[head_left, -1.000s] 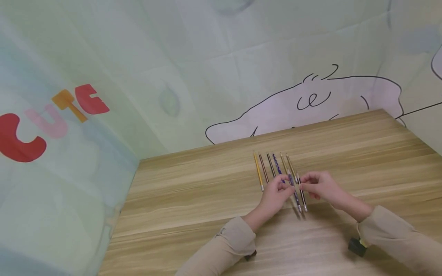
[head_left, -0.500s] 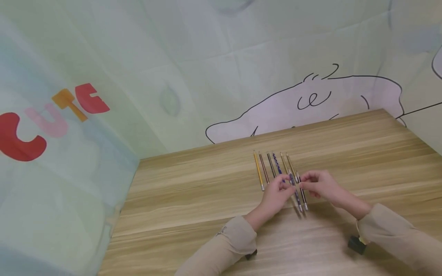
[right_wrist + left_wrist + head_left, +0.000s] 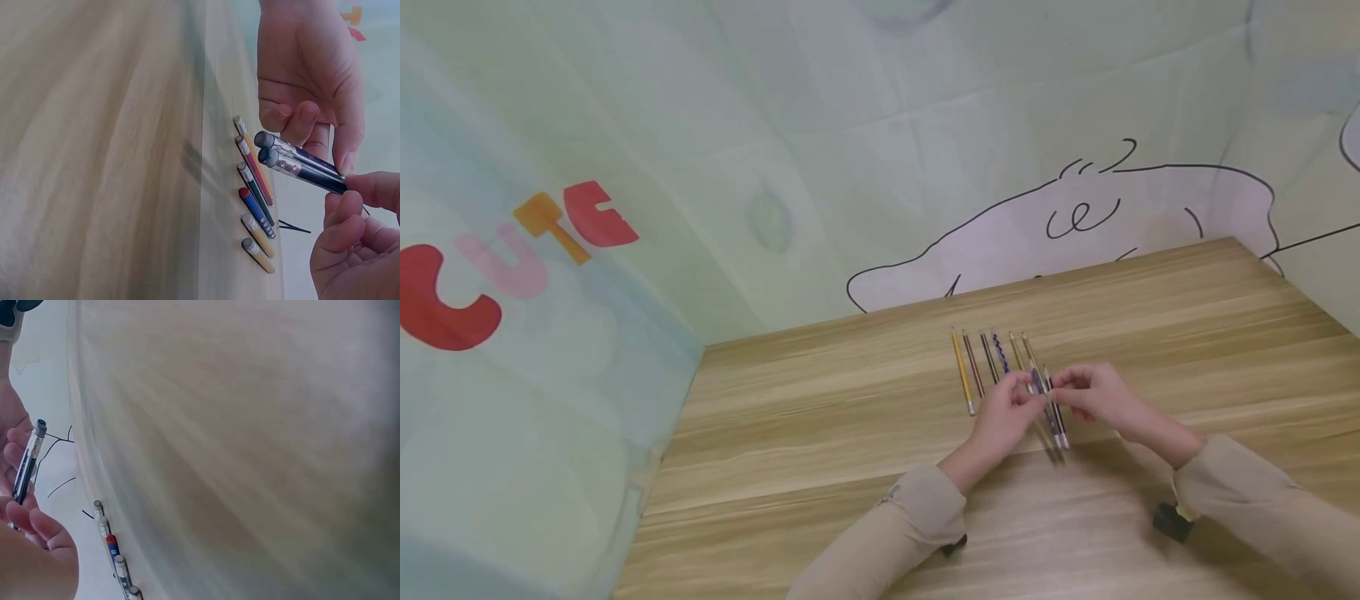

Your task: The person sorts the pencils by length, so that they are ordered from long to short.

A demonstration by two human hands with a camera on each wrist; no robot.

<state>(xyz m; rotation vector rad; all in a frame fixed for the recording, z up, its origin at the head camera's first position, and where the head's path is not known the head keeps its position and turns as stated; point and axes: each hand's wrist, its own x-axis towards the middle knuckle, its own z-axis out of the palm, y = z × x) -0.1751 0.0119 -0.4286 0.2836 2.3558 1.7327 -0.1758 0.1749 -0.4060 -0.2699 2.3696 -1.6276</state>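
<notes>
My left hand (image 3: 1000, 423) pinches a dark patterned pencil (image 3: 1050, 423) between thumb and fingers. Close on its right, a black pencil (image 3: 1060, 417) is pinched by my right hand (image 3: 1099, 402). The right wrist view shows both pencils side by side above the table, their grey erasers (image 3: 265, 139) almost level and silver ferrules (image 3: 287, 165) pressed close. My fingertips nearly meet around them, hiding their middles. Beyond the hands several pencils lie in a row: yellow (image 3: 962, 375), dark red (image 3: 973, 363), black (image 3: 988, 357), blue patterned (image 3: 1001, 353) and two tan ones (image 3: 1017, 350).
The wood-grain table (image 3: 775, 417) reaches back to a fabric backdrop (image 3: 820, 167) printed with a cartoon figure, with lettering on the left. A small dark device (image 3: 1172, 522) hangs beneath the right cuff, and another (image 3: 953, 546) shows under the left.
The patterned pencil has moved right against the black one, and their eraser ends have come almost level. Both hands have shifted slightly away from the body. The row of pencils has stayed put.
</notes>
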